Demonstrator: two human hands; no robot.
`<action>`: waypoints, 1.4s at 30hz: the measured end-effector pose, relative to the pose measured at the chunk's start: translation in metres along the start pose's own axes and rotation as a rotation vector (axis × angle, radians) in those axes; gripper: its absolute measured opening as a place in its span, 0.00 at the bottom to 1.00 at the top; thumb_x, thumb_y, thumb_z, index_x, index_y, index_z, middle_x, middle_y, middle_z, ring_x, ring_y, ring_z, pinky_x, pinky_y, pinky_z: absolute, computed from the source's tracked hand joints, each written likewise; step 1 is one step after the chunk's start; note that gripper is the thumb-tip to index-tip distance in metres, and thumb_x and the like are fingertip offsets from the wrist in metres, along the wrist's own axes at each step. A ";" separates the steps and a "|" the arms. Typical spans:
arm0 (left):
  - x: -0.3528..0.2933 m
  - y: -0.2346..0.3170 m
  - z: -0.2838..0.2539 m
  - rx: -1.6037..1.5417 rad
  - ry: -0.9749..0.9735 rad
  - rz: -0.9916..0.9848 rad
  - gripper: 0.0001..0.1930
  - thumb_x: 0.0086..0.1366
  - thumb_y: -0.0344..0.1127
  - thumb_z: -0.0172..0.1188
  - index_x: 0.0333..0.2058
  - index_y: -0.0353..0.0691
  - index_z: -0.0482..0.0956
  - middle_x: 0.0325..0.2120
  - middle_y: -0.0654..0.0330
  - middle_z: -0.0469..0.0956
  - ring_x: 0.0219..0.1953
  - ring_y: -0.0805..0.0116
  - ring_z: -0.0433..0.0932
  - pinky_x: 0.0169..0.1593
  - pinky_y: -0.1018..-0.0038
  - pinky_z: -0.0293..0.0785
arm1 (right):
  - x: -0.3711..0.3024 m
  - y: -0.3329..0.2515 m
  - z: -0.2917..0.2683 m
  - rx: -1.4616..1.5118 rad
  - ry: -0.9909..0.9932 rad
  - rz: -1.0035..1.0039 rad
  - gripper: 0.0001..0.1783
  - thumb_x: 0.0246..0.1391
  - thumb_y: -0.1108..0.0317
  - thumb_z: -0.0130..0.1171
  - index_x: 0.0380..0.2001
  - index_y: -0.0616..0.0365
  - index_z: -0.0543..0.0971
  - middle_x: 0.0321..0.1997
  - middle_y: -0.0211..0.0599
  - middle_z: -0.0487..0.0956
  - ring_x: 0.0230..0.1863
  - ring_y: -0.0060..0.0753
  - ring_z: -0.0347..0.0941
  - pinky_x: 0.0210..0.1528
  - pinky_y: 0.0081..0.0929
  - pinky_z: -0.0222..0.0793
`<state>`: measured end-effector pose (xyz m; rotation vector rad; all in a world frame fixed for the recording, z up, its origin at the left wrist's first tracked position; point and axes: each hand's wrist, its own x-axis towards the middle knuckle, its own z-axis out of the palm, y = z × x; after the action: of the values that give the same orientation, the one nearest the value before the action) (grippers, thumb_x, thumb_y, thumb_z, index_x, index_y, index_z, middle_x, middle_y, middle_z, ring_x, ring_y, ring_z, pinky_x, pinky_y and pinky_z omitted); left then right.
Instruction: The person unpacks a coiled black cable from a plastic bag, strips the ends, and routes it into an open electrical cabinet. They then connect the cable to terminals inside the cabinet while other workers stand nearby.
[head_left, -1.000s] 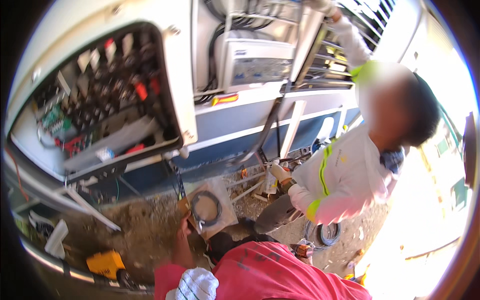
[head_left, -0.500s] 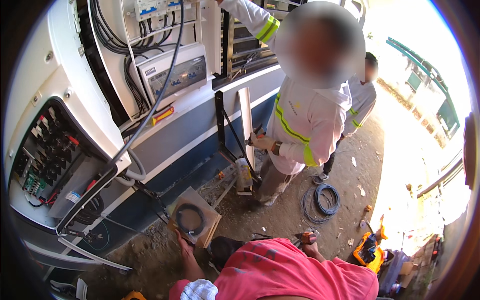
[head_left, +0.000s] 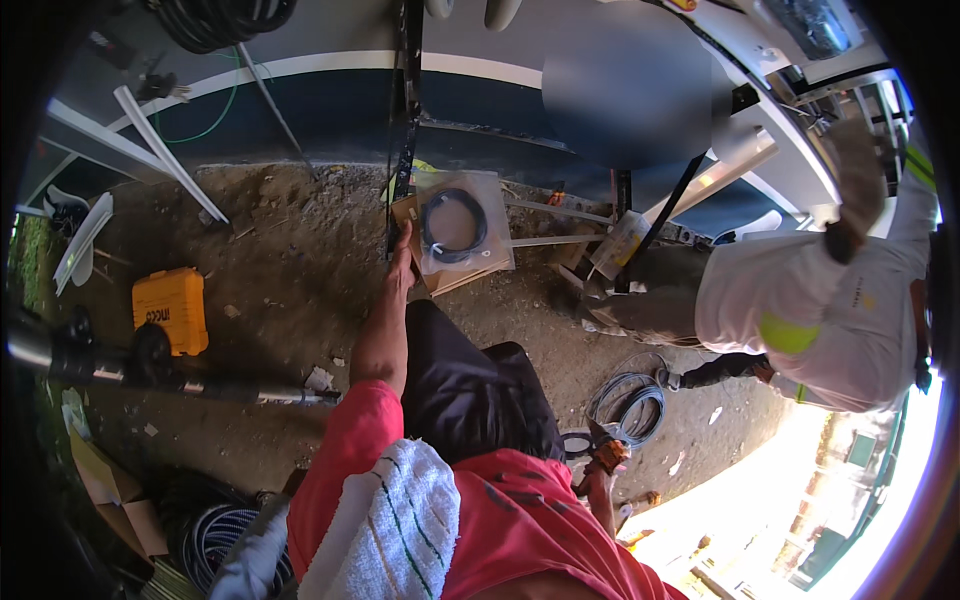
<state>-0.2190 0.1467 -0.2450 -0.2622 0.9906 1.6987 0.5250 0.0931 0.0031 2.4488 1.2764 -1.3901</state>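
left hand [head_left: 403, 258]: partly curled, holding the box at its 8 o'clock edge; some fingers are hidden.
box [head_left: 470, 283]: brown, just short of 12 o'clock from mid-view.
bag [head_left: 497, 200]: clear, lying over the box.
coil [head_left: 428, 225]: black, ring-shaped, inside the bag.
right hand [head_left: 594, 481]: at 5 o'clock, closed around a tool [head_left: 611, 453], orange and dark; its kind is unclear.
cable [head_left: 655, 408]: grey loops on the ground [head_left: 290, 260], at 1 o'clock from the right hand.
co-worker [head_left: 850, 330]: at 3 o'clock, in a pale top.
case [head_left: 172, 300]: yellow-orange, on the ground at 9 o'clock.
carton [head_left: 148, 528]: brown, at 8 o'clock.
towel [head_left: 400, 530]: white, striped, between 6 and 7 o'clock.
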 end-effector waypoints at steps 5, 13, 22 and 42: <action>0.084 -0.008 -0.023 0.204 -0.017 -0.064 0.56 0.61 0.81 0.66 0.78 0.50 0.63 0.73 0.58 0.69 0.73 0.58 0.68 0.73 0.51 0.66 | 0.015 -0.005 0.027 -0.012 0.002 0.006 0.23 0.66 0.46 0.59 0.51 0.52 0.75 0.45 0.37 0.73 0.49 0.42 0.73 0.59 0.39 0.69; 0.109 0.025 0.023 0.256 -0.154 -0.105 0.46 0.61 0.74 0.72 0.67 0.48 0.77 0.59 0.62 0.83 0.60 0.61 0.81 0.64 0.57 0.76 | 0.019 -0.005 0.041 0.003 -0.014 0.049 0.26 0.65 0.44 0.59 0.54 0.51 0.74 0.48 0.38 0.73 0.52 0.42 0.73 0.61 0.39 0.68; 0.144 0.016 0.017 0.229 -0.172 -0.237 0.46 0.61 0.72 0.73 0.68 0.47 0.76 0.62 0.59 0.82 0.64 0.58 0.79 0.69 0.54 0.73 | 0.022 -0.008 0.033 -0.029 -0.041 0.141 0.29 0.65 0.41 0.59 0.57 0.51 0.73 0.52 0.39 0.72 0.55 0.42 0.72 0.63 0.39 0.66; -0.123 0.007 0.145 1.020 0.043 0.453 0.40 0.66 0.50 0.76 0.68 0.34 0.71 0.64 0.41 0.76 0.66 0.46 0.77 0.68 0.57 0.71 | 0.007 -0.067 0.011 0.101 -0.171 -0.118 0.38 0.63 0.34 0.59 0.64 0.50 0.71 0.60 0.40 0.72 0.62 0.43 0.70 0.68 0.40 0.64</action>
<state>-0.1351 0.1662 -0.0754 0.6356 1.9029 1.3466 0.4739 0.1367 0.0140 2.2876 1.3623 -1.6915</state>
